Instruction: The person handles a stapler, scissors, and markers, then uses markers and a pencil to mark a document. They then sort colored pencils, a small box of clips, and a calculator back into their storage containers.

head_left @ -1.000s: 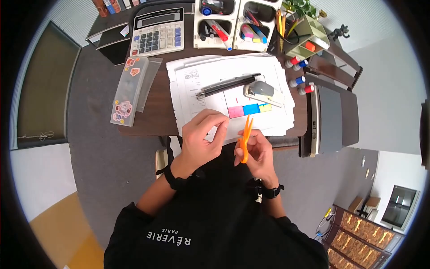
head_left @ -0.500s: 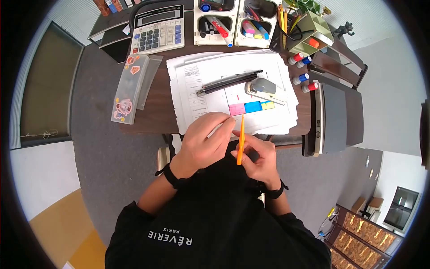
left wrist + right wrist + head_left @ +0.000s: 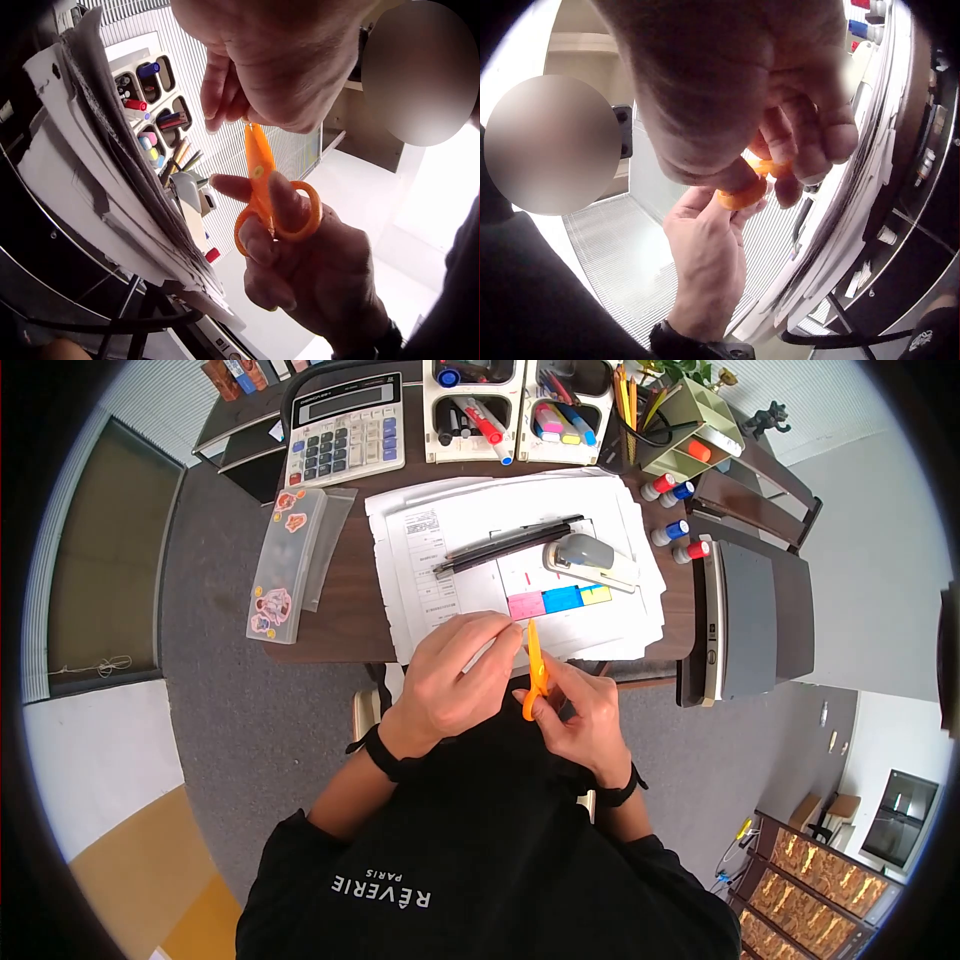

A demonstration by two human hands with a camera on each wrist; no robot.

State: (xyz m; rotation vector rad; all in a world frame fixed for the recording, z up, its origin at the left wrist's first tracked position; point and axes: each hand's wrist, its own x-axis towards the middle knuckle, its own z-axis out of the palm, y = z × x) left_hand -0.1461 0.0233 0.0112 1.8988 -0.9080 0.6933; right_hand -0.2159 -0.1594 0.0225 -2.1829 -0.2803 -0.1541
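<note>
Pointing lengthwise toward left hand (image 3: 452, 682), scissors (image 3: 537, 668)

The left hand (image 3: 455, 678) has its fingers bent, beside the right hand (image 3: 588, 728) (this one also is curled).

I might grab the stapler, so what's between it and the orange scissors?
The head view shows the pink, blue and yellow strip on the papers between the orange scissors and the stapler.
</note>
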